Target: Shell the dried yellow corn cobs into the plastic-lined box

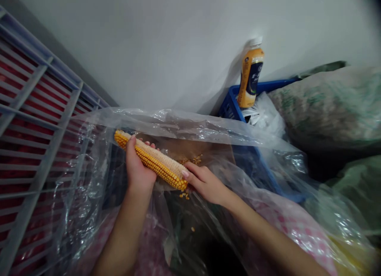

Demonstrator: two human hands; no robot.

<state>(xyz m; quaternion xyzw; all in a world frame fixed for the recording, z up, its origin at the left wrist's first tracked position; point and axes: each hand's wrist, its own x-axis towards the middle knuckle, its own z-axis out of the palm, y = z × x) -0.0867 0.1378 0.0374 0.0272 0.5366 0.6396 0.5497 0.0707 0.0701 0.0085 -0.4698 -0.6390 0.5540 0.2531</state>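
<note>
A partly stripped ear of corn (160, 165) slants across the middle, yellow kernels along its lower side and a bare pale strip along the top. My left hand (138, 165) is closed around its upper-left half, thumb on top. At the lower-right end, my right hand (205, 183) grips the cob, its thumb pressed on the edge of the kernels. Loose kernels (195, 160) lie on brown cardboard (218, 153) behind the cob, and a few more show just under its tip. Clear plastic sheeting (190, 125) surrounds both hands.
A slatted plastic crate (44, 109) with red contents stands at left. To the right, a blue basket (268, 85) holds white plastic bags (268, 113) and an orange drink bottle (251, 75). Stuffed sacks (330, 105) lie at far right. A pale wall (166, 50) rises behind.
</note>
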